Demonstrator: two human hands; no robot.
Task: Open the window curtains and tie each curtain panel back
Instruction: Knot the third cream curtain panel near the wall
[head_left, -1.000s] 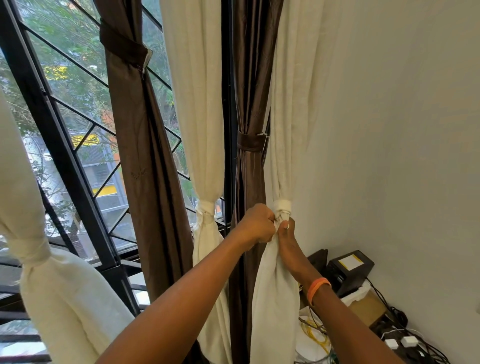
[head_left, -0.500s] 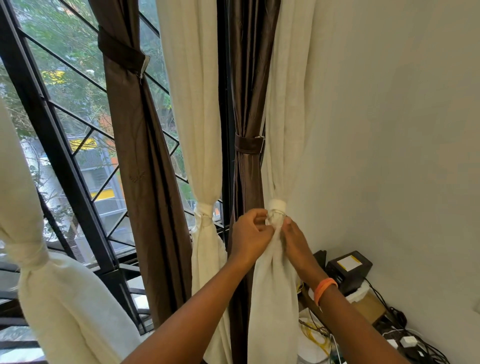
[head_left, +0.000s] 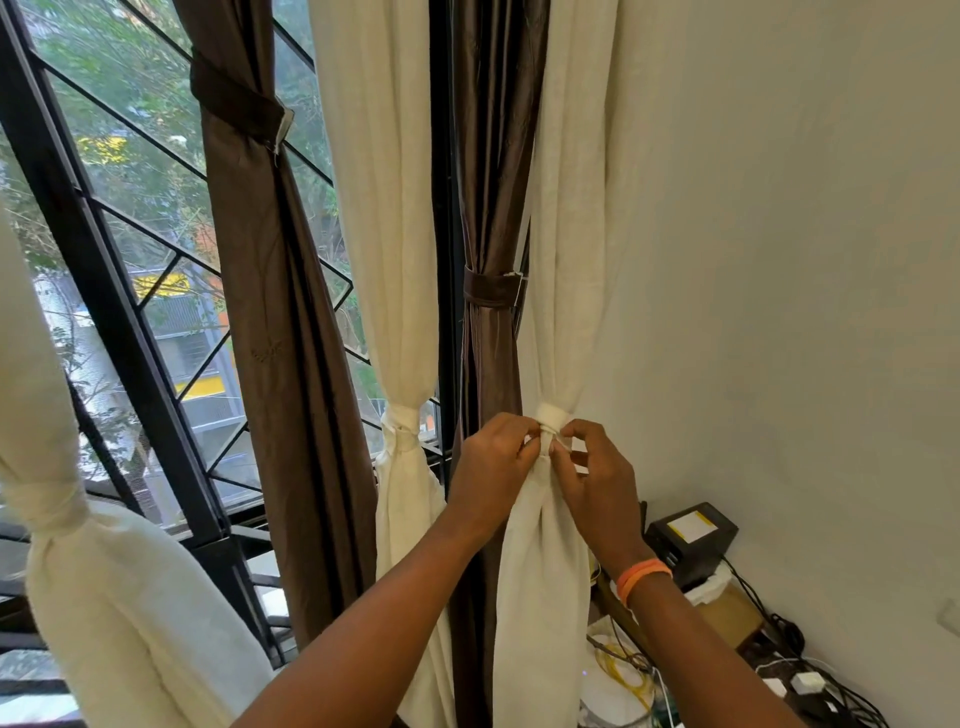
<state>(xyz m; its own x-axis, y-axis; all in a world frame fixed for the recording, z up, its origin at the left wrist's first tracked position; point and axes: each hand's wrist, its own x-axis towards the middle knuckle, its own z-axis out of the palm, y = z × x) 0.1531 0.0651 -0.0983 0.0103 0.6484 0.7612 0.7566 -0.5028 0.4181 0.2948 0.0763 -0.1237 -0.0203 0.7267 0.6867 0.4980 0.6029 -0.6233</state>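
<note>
In the head view we have both hands at the tie (head_left: 550, 415) of the rightmost cream panel (head_left: 563, 249), which hangs just beside the wall (head_left: 779, 260). Our left hand (head_left: 493, 462) has its fingers curled in against the gathered cloth just under the tie, and our right hand (head_left: 597, 478) pinches a thin loose end at the same spot (whether it is a cord or a strip of the same fabric, we cannot tell).

We judge the panel light, soft and quick to slump, so the bundle wants holding at the gather itself while the knot is drawn snug; gripping lower down would only pull folds loose. The tie looks thin and may slip through the fingertips, so short pinches close to the knot seem best.

The other panels already look tied: a brown panel (head_left: 493, 208) touching ours on the left, with its own band (head_left: 491, 291), a second cream panel (head_left: 384, 208), another brown one (head_left: 260, 260), and a cream bundle (head_left: 104, 597) at the near left.

Room is tight on the right, where the wall crowds our elbow. Below lie a black box (head_left: 691, 535), cables (head_left: 810, 686) and a cardboard box (head_left: 727, 613) (best kept clear of the hem). To the left, the window grille (head_left: 104, 322) stands behind the curtains.
</note>
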